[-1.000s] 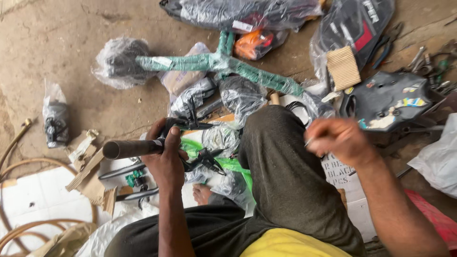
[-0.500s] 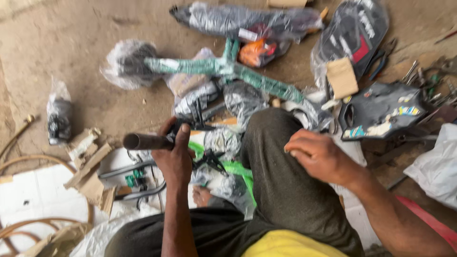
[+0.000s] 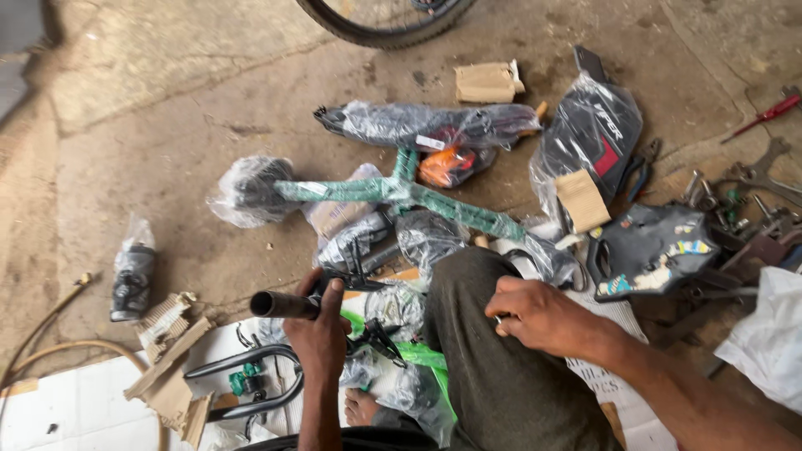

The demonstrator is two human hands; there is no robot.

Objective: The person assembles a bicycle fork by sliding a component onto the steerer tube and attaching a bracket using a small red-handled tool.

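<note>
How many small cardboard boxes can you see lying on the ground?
2. One cardboard box lies near the top, below the bicycle wheel. The other cardboard box rests against the black plastic-wrapped part to the right. More may hide under the wrapping.

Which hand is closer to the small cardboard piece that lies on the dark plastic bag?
Right. The right hand rests on the knee, below and slightly left of the cardboard piece. The left hand grips a black handlebar tube much farther left.

The right hand (image 3: 543, 317) hides whatever small thing it pinches.
</note>
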